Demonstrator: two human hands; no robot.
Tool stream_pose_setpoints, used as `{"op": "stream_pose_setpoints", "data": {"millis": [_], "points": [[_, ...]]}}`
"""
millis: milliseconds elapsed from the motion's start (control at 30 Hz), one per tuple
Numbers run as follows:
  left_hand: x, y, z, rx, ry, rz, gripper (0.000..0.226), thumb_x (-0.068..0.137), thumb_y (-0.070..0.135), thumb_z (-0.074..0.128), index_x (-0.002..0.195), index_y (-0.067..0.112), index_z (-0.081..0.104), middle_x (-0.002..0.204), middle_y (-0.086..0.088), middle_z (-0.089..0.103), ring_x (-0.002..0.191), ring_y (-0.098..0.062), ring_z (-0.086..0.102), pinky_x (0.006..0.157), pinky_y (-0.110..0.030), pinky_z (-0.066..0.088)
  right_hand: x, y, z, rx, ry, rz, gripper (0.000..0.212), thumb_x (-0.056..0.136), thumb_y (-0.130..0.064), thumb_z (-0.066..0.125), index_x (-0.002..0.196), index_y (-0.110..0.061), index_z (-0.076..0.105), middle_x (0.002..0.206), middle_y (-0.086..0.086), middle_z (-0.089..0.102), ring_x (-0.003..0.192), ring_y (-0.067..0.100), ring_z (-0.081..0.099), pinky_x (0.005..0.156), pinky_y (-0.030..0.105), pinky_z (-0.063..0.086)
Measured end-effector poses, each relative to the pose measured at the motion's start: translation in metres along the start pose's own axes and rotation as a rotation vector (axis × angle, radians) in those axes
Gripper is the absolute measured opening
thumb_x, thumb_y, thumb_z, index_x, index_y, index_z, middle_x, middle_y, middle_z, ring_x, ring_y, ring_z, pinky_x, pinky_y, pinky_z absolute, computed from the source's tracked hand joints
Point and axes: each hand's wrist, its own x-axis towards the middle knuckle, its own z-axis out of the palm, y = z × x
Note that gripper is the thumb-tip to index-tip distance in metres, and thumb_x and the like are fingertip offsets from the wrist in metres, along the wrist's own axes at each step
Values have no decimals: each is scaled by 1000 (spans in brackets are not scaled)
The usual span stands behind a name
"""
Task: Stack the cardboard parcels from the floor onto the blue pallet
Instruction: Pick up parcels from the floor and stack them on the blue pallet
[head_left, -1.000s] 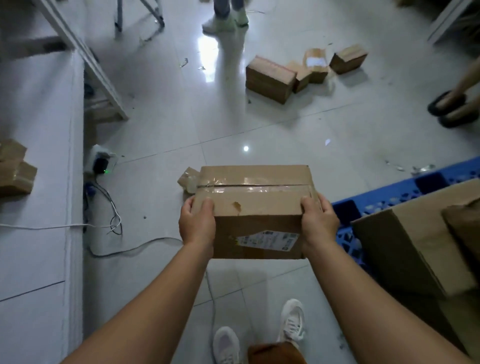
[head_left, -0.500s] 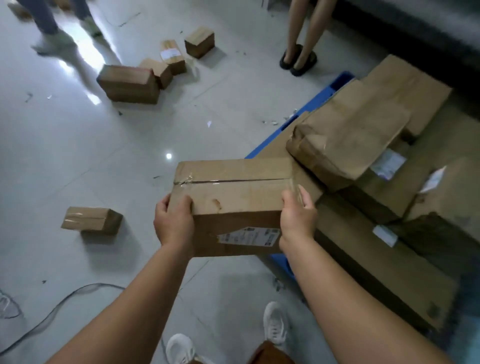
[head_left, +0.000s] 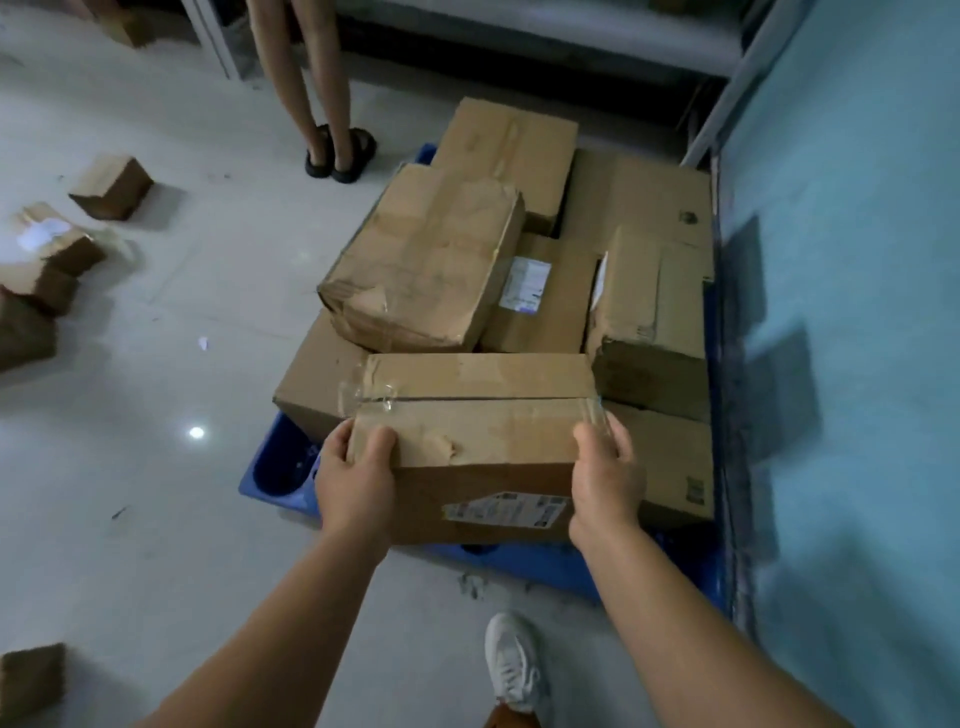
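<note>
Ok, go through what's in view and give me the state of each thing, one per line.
Held parcel: taped shut, off the floor, gripped at both ends.
Left hand: closed on its left end.
Right hand: closed on its right end.
Pallet: loaded with parcels.
Crumpled parcel: dented, tilted atop others.
Floor parcels: scattered, not stacked.

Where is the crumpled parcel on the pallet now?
The crumpled parcel lies tilted atop the stack on the blue pallet's left side, just beyond the held parcel.

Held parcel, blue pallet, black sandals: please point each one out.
held parcel (head_left: 483, 415): head view, taped top face.
blue pallet (head_left: 275, 475): head view, near left corner.
black sandals (head_left: 340, 156): head view, strap area.
</note>
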Motion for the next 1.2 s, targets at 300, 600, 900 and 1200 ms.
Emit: {"op": "stream_pose_setpoints", "data": {"millis": [300,600,900,1200], "points": [[26,-17,92,112,-179,-63,48,92,21,59,137,29,45,125,-2,53,105,-24,55,90,-44,52,92,17,-46,41,32,103,44,96,-21,55,139,-28,48,127,2,57,112,23,55,97,47,48],[75,-27,132,201,-232,-95,51,96,13,52,143,27,39,125,0,52,116,-24,54,102,-47,46,156,34,-31,-24,-7,153,48,97,-17,52,143,-28,42,138,3,52,124,24,49,104,44,41],[98,-33,144,214,-195,-107,51,96,13,52,143,29,40,134,-4,52,118,-25,54,102,-47,46,173,40,-16,-102,-14,162,50,98,-21,51,146,-27,37,140,3,50,124,25,49,100,39,42],[83,-25,142,230,-185,-101,57,97,16,52,148,29,30,140,-4,47,124,-24,50,106,-46,42,164,24,-18,-225,-50,187,54,100,-28,45,150,-33,24,150,1,38,132,26,42,101,40,38]]}}
